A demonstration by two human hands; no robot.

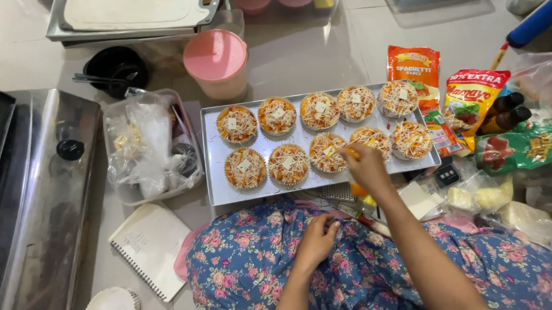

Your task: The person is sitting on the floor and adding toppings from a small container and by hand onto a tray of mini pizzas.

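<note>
The right hand [366, 166] reaches over the near edge of the metal tray [213, 176]; its fingers, bunched together, touch a cheese-topped tart [368, 138] in the front row, fingertips hidden; whether they pinch anything I cannot tell; sauce packets [466, 103] crowd just beyond; the left hand [316, 240] rests loosely curled on the floral skirt [243, 262], empty.
</note>
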